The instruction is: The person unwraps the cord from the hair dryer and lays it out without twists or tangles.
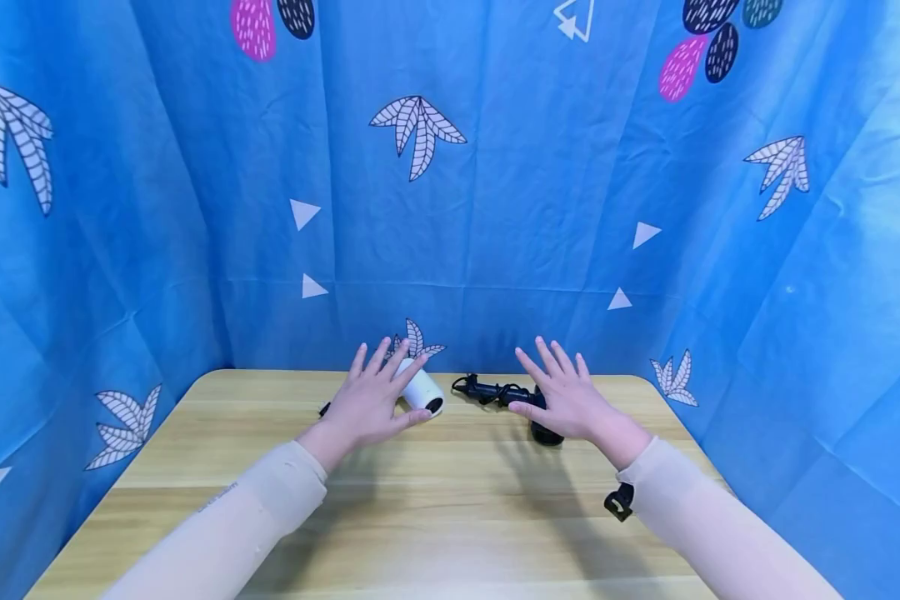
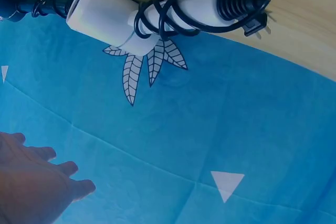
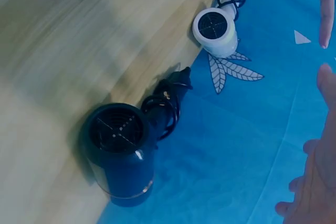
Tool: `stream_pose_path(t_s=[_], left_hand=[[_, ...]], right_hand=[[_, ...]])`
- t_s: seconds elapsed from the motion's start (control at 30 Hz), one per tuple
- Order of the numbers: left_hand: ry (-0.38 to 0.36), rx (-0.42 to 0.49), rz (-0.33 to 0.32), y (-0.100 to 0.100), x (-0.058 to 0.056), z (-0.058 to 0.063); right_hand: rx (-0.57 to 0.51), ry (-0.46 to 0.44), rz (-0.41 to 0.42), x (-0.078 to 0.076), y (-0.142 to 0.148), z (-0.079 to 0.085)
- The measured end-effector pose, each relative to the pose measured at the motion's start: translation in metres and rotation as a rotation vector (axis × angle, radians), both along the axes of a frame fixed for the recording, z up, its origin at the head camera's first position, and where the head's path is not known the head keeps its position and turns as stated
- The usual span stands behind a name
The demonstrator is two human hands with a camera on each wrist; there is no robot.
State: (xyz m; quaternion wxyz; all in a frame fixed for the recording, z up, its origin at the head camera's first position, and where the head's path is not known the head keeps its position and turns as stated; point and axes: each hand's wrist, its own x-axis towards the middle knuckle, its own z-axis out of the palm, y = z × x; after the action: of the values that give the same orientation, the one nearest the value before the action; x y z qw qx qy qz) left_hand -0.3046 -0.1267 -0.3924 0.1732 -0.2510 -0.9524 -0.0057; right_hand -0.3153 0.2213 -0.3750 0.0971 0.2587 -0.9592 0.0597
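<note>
My left hand (image 1: 367, 407) is raised over the table with its fingers spread, holding nothing. Behind it, partly covered in the head view, lies a white hair dryer (image 1: 422, 388). The left wrist view shows a black cord and plug (image 2: 255, 24) wound about that dryer's handle. On the right, my right hand (image 1: 566, 402) is also held up, fingers straight and apart, with nothing in it. It hides part of a black hair dryer (image 1: 489, 390), whose round body (image 3: 123, 166) and cord-wrapped handle (image 3: 165, 103) appear in the right wrist view.
Both dryers lie near the far edge of a light wooden table (image 1: 450, 517). A blue patterned curtain (image 1: 450, 233) hangs behind the table and along both sides. A small black clip-like piece (image 1: 619, 502) hangs by the right sleeve (image 1: 690, 500).
</note>
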Motion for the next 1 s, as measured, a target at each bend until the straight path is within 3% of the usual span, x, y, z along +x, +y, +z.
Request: stream_pose_path(t_s=[0.23,0.43,0.73,1.0], left_hand=[[-0.037,0.024,0.006,0.003,0.0,-0.009],[-0.023,0.055,-0.002,0.003,-0.005,-0.018],[-0.024,0.048,-0.014,0.004,-0.009,-0.026],[-0.061,0.068,-0.042,0.01,-0.007,-0.03]], right_hand=[[0.019,-0.041,-0.032,-0.002,0.0,-0.008],[0.016,-0.048,-0.033,-0.004,0.0,-0.015],[0.0,-0.049,-0.041,-0.003,0.002,-0.018],[-0.003,-0.068,-0.04,-0.002,0.007,-0.026]])
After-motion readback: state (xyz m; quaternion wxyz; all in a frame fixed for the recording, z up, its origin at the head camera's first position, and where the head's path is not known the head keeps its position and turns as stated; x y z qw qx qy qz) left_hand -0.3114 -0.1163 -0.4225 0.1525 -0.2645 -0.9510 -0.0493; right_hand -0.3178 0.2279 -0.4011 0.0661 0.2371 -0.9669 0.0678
